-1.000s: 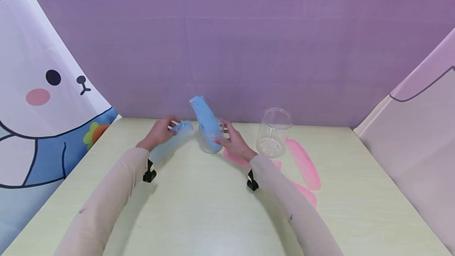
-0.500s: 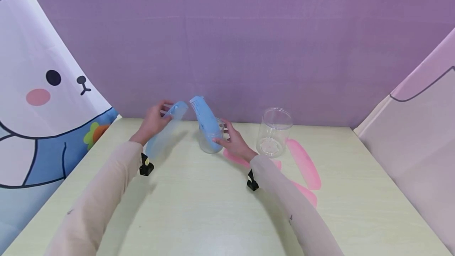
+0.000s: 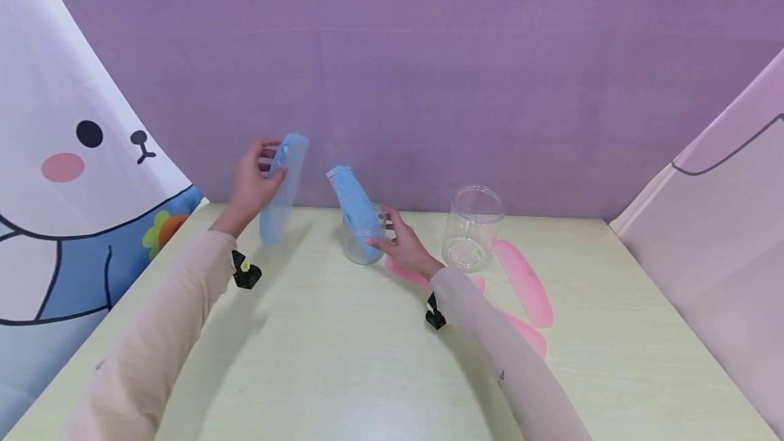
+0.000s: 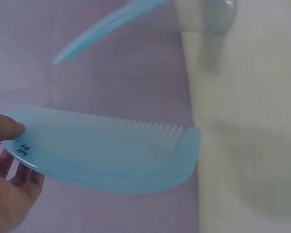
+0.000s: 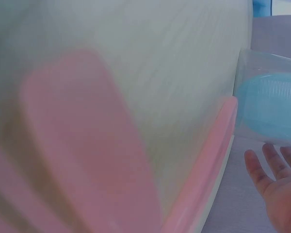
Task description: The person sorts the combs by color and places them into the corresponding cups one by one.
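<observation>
My left hand point(image 3: 252, 179) pinches a blue comb point(image 3: 283, 186) by one end, raised over the back left of the table. In the left wrist view the thumb lies on that comb point(image 4: 106, 150), its teeth facing up in the picture. A second blue comb point(image 3: 352, 199) leans left inside a clear cup point(image 3: 350, 249), its top well above the rim. My right hand point(image 3: 404, 243) holds this cup at its right side, thumb in front and fingers behind. Those fingers point(image 5: 256, 167) show at the cup's wall in the right wrist view, the thumb hidden there.
Another clear cup point(image 3: 465, 254) stands to the right. Around it lie several pink combs point(image 3: 523, 284), some partly hidden by the right forearm. A purple cloth point(image 3: 429, 87) hangs behind the table point(image 3: 331, 359), with a cartoon-printed cloth point(image 3: 67, 223) at left.
My left hand has lifted its blue comb up and to the left, turning it more upright. The right hand, the cup and the comb inside have stayed in place.
</observation>
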Demonstrator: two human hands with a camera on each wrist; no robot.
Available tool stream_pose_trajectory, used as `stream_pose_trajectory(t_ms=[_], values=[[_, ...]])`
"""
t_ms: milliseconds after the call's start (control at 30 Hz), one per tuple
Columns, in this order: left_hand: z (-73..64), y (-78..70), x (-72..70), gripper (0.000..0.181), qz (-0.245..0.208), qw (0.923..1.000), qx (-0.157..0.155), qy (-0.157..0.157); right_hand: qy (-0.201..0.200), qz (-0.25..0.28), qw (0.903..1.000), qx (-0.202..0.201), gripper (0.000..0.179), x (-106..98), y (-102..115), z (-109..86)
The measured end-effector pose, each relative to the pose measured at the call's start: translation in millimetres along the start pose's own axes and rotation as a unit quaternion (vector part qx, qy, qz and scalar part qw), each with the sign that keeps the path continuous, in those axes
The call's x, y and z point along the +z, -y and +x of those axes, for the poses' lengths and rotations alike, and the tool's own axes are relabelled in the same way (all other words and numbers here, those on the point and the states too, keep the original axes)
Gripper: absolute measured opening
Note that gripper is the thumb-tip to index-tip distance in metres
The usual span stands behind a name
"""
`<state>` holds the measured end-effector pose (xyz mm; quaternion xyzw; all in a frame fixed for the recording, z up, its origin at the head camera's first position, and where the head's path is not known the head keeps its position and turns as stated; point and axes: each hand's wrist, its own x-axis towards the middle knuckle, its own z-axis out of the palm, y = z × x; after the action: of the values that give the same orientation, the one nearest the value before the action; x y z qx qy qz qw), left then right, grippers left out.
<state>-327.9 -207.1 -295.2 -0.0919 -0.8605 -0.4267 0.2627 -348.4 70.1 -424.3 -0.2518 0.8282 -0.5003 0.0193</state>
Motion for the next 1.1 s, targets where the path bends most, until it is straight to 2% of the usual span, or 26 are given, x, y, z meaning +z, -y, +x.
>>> stream_pose_trajectory(t_ms=[267, 533, 700, 833, 967, 1100], values=[[1.9, -17.7, -2.9, 0.044, -0.024, 0.9986, 0.016, -0.044, -0.007, 0.0, 0.9999, -0.009, 0.079, 2, -4, 0.2], [1.9, -36.6, 2.6, 0.044, -0.069, 0.9941, 0.007, -0.083, -0.002, 0.005, 0.9999, -0.01, 0.079, 2, -2, -1.0], [3.2, -44.3, 10.6, 0.044, -0.117, 0.9866, 0.024, -0.111, -0.003, 0.004, 1.0, -0.008, 0.079, 2, -1, -1.1], [-0.6, -53.7, 16.8, 0.043, -0.141, 0.9822, 0.025, -0.122, -0.003, 0.0, 1.0, -0.009, 0.08, 3, -2, -0.1], [-8.6, -69.5, 22.5, 0.042, -0.165, 0.9772, 0.025, -0.13, -0.003, -0.002, 1.0, -0.005, 0.079, 3, -2, 0.5], [-12.6, -77.9, 31.0, 0.041, -0.191, 0.9703, 0.017, -0.148, 0.007, 0.007, 0.9999, 0.002, 0.079, 0, 6, -2.8]])
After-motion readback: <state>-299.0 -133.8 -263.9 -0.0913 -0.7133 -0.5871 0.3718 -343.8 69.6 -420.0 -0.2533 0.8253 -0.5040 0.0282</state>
